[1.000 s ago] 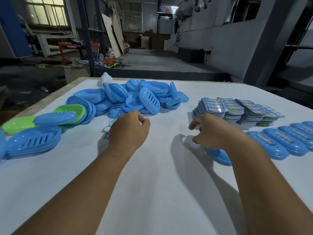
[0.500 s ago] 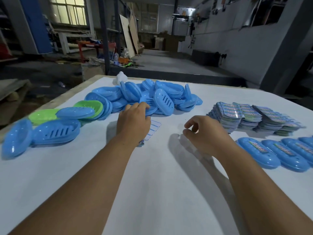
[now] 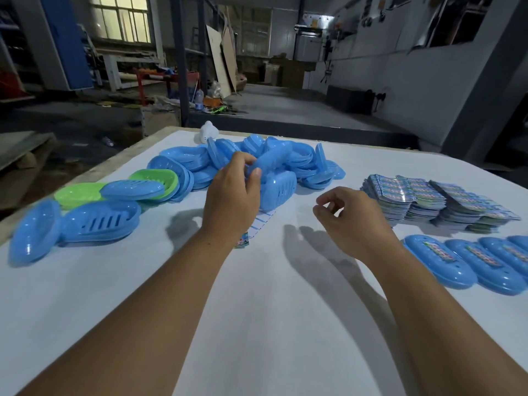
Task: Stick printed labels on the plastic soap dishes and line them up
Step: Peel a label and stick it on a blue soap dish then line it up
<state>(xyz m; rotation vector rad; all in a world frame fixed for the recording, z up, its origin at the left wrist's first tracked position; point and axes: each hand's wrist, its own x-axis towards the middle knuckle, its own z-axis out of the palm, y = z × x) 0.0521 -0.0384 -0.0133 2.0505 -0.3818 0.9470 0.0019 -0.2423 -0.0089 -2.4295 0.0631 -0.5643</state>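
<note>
My left hand (image 3: 233, 195) grips a blue plastic soap dish (image 3: 270, 161) at the front of the heap of blue dishes (image 3: 303, 164) at the back of the white table (image 3: 257, 324). My right hand (image 3: 350, 221) hovers to its right, fingers loosely curled and holding nothing. Stacks of printed labels (image 3: 428, 200) lie at the right. A row of labelled blue dishes (image 3: 468, 261) lies in front of the stacks. A strip of labels (image 3: 261, 222) lies on the table partly under my left hand.
More blue dishes (image 3: 97, 221) and green dishes (image 3: 154, 178) lie along the table's left side. A small white object (image 3: 206, 132) stands at the far edge. Beyond the table is a workshop floor with posts and boards.
My left hand moved forward from the label strip to the heap and took hold of a blue dish. My right hand lifted slightly and stayed without a load.
</note>
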